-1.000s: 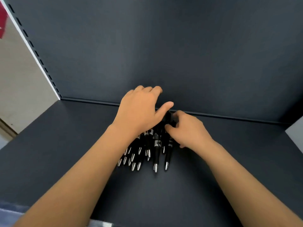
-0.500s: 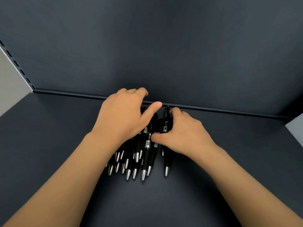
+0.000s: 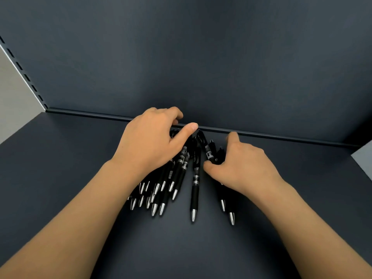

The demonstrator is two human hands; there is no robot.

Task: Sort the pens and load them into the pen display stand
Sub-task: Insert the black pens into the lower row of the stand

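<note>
A fan of black pens point(image 3: 195, 186) lies on the dark shelf point(image 3: 60, 178) beside its back panel point(image 3: 201, 57), silver tips toward the viewer. The left hand point(image 3: 149, 141) curls its fingers over the main bunch; the right hand point(image 3: 243, 166) pinches the rightmost pens between thumb and fingers.

stretches both bare forearms in from the lower corners of the frame, converging at centre. holds the left hand point(image 3: 151, 141) palm down, knuckles arched, fingers bent down out of sight (grip impossible to tell), thumb stretched to the right. curls the right hand point(image 3: 245, 168) just right of centre, index finger raised, thumb and fingers pinching pens point(image 3: 209, 155). near each other, not touching.
</note>
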